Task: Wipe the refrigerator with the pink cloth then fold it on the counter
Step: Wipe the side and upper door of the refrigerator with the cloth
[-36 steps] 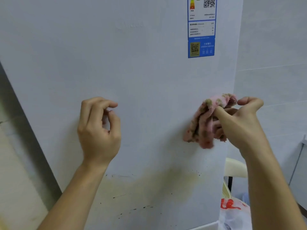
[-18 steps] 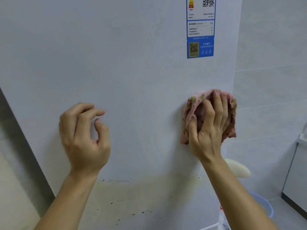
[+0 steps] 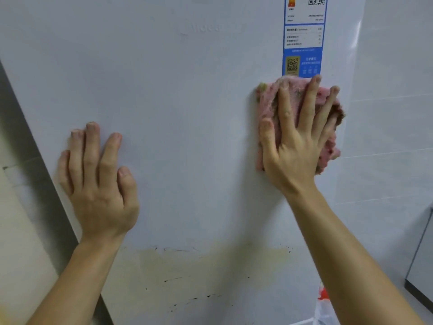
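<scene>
Your right hand is pressing the pink cloth, fingers spread flat, near the right edge of the refrigerator; your left hand is resting flat, empty. Pushing higher is risking peeling the label just above.

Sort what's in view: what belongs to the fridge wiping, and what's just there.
Belongs: refrigerator door; pink cloth; right hand pressing it flat; left hand flat on the door; yellowish stain lower down.
Just there: blue label sticker; plastic bag at bottom right; tiled wall.
</scene>
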The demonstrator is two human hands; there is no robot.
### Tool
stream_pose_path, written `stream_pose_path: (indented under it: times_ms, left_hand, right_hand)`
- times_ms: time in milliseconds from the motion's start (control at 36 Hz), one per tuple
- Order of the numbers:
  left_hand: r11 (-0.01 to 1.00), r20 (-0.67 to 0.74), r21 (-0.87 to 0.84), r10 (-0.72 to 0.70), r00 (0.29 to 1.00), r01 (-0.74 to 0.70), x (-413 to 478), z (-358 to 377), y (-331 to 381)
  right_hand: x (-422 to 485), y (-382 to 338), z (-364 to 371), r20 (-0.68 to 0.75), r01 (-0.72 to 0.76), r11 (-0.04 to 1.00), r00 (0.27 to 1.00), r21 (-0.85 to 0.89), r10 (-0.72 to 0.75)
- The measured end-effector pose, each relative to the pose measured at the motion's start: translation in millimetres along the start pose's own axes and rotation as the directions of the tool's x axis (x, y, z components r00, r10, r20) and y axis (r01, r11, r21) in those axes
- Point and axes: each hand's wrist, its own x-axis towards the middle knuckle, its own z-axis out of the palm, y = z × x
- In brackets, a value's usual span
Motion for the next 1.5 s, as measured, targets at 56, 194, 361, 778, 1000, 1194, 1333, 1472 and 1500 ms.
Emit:
stream_pose_path:
  times_ms: [56,194,361,778,1000,1194,1333,1472,1500]
  left_hand:
    - [1.0,-0.003,-0.002,-0.002,1.0,0.002,0,1,0]
    - [0.999,-0.017,-0.035,0.001,1.0,-0.001,0,0,2]
    - [0.998,0.024,-0.034,0.044,0.999,-0.043,-7,5,18]
    - [1.0,-0.002,-0.015,0.021,1.0,-0.021,-9,13,26]
    - [1.0,0.002,0.009,0.016,1.0,-0.016,-8,14,26]
    - [1.0,-0.007,0.014,0.019,1.0,-0.019,-9,14,26]
    - [1.0,-0.01,0.015,0.014,1.0,-0.014,-9,14,27]
    - [1.0,-0.013,0.01,0.016,1.0,-0.016,-8,15,28]
    - [1.0,-0.015,0.002,0.017,1.0,-0.017,-8,14,28]
  right_hand:
    - [-27,-5,2,0.027,0.017,1.0,0.999,0.019,-0.017]
    - [-132,13,5,0.148,-0.042,0.998,0.988,0.042,0.035]
    - [-124,39,3,0.159,-0.014,1.0,0.987,-0.002,0.014]
    - [-125,67,-4,0.089,-0.287,0.956,0.956,0.07,0.28]
    - [-183,81,-6,0.214,-0.214,0.976,0.955,0.023,0.205]
    - [-55,63,-7,0.098,-0.054,0.999,0.994,-0.003,0.055]
    - [3,31,-5,0.017,-0.151,0.988,0.989,0.046,0.15]
    - [-70,16,8,0.006,-0.05,0.999,0.999,0.016,0.05]
    - [-101,14,10,0.049,-0.024,1.0,0.999,0.009,0.024]
